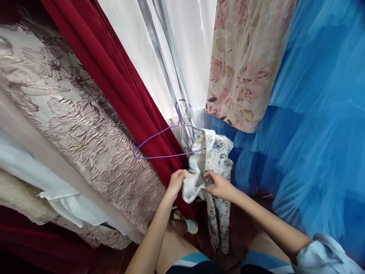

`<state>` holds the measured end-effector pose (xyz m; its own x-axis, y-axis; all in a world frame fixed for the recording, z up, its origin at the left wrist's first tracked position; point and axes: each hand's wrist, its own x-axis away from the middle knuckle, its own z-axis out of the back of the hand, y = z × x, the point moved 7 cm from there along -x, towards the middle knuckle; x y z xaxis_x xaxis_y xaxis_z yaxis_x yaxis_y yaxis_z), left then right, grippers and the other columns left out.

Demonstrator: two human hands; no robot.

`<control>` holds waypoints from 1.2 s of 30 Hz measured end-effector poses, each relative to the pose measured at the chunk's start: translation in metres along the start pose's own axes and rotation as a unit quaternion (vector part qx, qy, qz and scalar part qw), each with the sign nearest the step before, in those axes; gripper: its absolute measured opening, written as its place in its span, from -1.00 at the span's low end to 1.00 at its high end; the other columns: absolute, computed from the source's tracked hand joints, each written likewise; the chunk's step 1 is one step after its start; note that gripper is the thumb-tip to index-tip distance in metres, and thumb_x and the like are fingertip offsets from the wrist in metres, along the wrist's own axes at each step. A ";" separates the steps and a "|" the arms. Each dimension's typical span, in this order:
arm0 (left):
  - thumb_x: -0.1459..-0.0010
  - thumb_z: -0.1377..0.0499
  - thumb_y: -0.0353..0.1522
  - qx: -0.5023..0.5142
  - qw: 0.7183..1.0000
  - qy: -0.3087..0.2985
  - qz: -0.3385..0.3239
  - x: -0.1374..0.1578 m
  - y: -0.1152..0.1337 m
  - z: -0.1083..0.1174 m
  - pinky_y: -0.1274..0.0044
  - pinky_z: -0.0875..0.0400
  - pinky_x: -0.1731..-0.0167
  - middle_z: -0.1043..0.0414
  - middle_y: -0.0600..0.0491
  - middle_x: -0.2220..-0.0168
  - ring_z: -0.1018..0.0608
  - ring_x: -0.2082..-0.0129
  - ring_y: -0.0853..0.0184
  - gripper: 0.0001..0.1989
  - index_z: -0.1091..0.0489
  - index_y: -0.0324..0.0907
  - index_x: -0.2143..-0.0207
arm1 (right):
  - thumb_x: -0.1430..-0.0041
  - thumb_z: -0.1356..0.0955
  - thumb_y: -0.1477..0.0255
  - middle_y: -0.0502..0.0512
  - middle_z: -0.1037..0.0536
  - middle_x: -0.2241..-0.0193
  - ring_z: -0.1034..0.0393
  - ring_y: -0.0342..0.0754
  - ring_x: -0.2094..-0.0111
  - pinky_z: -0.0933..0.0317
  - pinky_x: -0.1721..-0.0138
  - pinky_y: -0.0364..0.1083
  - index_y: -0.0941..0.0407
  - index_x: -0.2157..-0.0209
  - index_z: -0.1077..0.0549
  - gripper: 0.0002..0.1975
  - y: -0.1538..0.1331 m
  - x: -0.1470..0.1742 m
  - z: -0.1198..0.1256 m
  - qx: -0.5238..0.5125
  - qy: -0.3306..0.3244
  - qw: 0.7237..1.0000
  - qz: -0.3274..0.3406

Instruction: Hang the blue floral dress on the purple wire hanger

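Observation:
A small white garment (219, 152) with a blue-green floral print hangs by one shoulder from a purple wire hanger (159, 156). The hanger's left arm is bare; its right arm runs into the garment's neck. Fingers closed, my left hand (176, 184) pinches the white edge of the garment's loose side. My right hand (219, 185) has its thumb and fingers curled together at the front edge, gripping the cloth. Two long narrow parts of the garment dangle below my right hand. Its exact kind I cannot tell.
Dark red cloth (122, 83) and a pink embossed floral fabric (94, 140) hang on the left. Metal poles (168, 49) stand behind the hanger. A beige floral cloth (239, 68) and blue tulle (316, 125) hang on the right. My shoe (193, 227) shows below.

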<state>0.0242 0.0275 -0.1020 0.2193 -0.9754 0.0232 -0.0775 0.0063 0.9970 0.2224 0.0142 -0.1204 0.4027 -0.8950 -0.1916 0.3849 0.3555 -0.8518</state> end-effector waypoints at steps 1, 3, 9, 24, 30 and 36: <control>0.02 -0.33 -0.28 -0.011 0.999 -0.032 0.001 0.010 -0.005 -0.014 0.55 -0.38 0.54 -0.39 0.06 0.56 -0.45 0.55 0.34 -0.77 -0.41 -0.25 0.50 | 0.10 -0.44 0.50 0.19 -0.54 0.13 -0.42 0.08 0.16 -0.26 0.10 -0.01 0.17 0.02 -0.40 -0.48 -0.003 0.001 0.000 0.001 -0.002 1.000 0.015; -0.07 -0.30 -0.22 -0.055 0.993 -0.095 -0.043 0.028 0.000 -0.041 0.56 -0.38 0.49 -0.37 0.08 0.52 -0.44 0.51 0.35 -0.75 -0.41 -0.23 0.44 | 0.14 -0.48 0.48 0.19 -0.50 0.05 -0.37 0.12 0.06 -0.23 0.00 0.02 0.16 -0.04 -0.37 -0.37 -0.011 0.003 -0.007 -0.043 -0.050 0.997 0.050; -0.32 -0.07 -0.18 -0.232 0.923 -0.138 -0.273 0.062 0.055 -0.080 0.43 -0.35 0.08 -0.36 -0.03 0.22 -0.45 0.17 0.25 -0.74 -0.39 -0.16 0.31 | -0.14 -0.32 0.44 -0.07 -0.38 0.51 -0.26 -0.11 0.45 -0.22 0.34 -0.13 0.16 0.39 -0.39 -0.92 -0.021 0.002 -0.002 -0.155 -0.073 0.985 0.014; -0.16 -0.09 -0.27 -0.301 0.911 -0.278 -0.050 0.102 -0.032 -0.027 0.42 -0.36 0.22 -0.52 0.01 0.37 -0.49 0.31 0.19 -0.74 -0.54 -0.19 0.26 | -0.09 -0.31 0.53 0.15 -0.62 0.16 -0.51 0.08 0.15 -0.33 0.09 -0.02 0.11 0.13 -0.54 -0.70 -0.057 0.013 0.142 0.003 0.090 0.982 0.168; 0.16 -0.17 -0.32 -0.070 0.971 -0.225 0.043 0.093 -0.018 0.017 0.52 -0.30 0.41 -0.43 0.05 0.48 -0.43 0.46 0.29 -0.75 -0.47 -0.22 0.36 | -0.23 -0.29 0.40 0.16 -0.43 -0.14 -0.33 0.06 -0.13 -0.17 -0.16 0.05 0.05 -0.16 -0.36 -0.55 -0.043 -0.052 0.122 -0.022 0.123 0.975 0.182; -0.13 0.00 -0.32 -0.505 0.831 -0.174 -0.154 0.065 0.082 0.071 0.40 -0.35 0.18 -0.41 0.03 0.50 -0.46 0.32 0.17 -0.75 -0.36 -0.14 0.55 | -0.21 -0.27 0.47 0.11 -0.57 0.06 -0.46 0.07 0.07 -0.26 0.04 -0.04 0.06 0.03 -0.52 -0.67 -0.034 -0.083 0.091 0.107 0.040 0.983 0.142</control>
<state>-0.0372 -0.0507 -0.0245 -0.2316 -0.9684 -0.0927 0.8242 -0.2460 0.5100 0.2516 0.1009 -0.0316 0.4555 -0.7665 -0.4528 0.4360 0.6355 -0.6372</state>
